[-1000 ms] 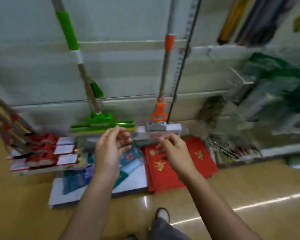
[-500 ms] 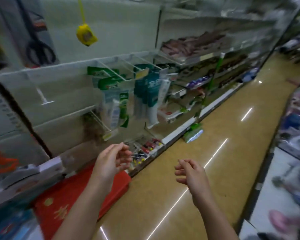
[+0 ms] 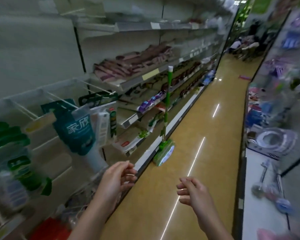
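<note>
I look down a shop aisle with a tan floor (image 3: 206, 135). My left hand (image 3: 115, 181) hovers low at the foot of the left shelving, fingers loosely curved, holding nothing. My right hand (image 3: 195, 192) hangs over the floor with relaxed, slightly bent fingers, also empty. A green sponge mop (image 3: 164, 149) stands upright against the left shelf base, some way ahead of both hands.
The left shelving (image 3: 145, 75) carries hanging teal packets (image 3: 76, 129), folded cloths and wrapped goods. Red packets (image 3: 48, 229) lie at the bottom left. Right-hand shelves (image 3: 274, 141) hold plates and blue items. A person sits at the aisle's far end (image 3: 246, 44).
The view has swung right, from mops against the wall to the length of the aisle. Both hands let go of the clear-wrapped mop head and are now empty and apart.
</note>
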`<action>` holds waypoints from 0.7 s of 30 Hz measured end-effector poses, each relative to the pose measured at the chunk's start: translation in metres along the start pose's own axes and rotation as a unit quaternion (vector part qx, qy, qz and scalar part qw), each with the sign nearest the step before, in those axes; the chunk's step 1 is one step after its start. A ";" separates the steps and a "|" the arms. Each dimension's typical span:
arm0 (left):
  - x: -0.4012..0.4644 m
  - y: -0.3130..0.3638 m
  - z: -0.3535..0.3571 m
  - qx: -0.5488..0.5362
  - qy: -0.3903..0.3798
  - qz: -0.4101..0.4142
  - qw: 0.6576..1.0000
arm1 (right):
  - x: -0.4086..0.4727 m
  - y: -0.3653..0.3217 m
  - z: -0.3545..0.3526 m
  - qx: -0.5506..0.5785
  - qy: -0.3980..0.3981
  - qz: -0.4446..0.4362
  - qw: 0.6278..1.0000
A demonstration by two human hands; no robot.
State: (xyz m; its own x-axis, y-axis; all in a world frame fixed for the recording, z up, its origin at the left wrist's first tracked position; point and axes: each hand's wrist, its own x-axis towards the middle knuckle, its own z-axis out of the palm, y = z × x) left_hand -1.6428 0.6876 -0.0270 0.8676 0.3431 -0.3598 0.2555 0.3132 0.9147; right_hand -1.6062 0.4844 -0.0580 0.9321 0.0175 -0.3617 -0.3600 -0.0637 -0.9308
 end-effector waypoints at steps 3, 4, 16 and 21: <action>0.070 0.024 0.048 0.004 -0.011 -0.011 1.000 | 0.064 -0.033 -0.007 0.002 0.005 0.010 1.000; 0.092 0.033 0.065 0.001 -0.017 -0.011 1.000 | 0.085 -0.044 -0.012 0.006 0.009 0.009 1.000; 0.316 0.061 0.250 0.037 -0.046 -0.053 0.997 | 0.339 -0.117 -0.093 0.028 0.034 0.037 0.998; 0.402 0.059 0.326 0.058 0.000 -0.090 0.994 | 0.451 -0.148 -0.125 0.012 -0.006 0.051 0.999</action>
State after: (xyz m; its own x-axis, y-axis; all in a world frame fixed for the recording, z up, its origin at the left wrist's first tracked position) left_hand -1.1399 0.5558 -0.0580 0.8039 0.2899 -0.5194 0.4538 0.2655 0.8506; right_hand -1.1277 0.3767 -0.0763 0.8897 0.0240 -0.4558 -0.4547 -0.0416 -0.8897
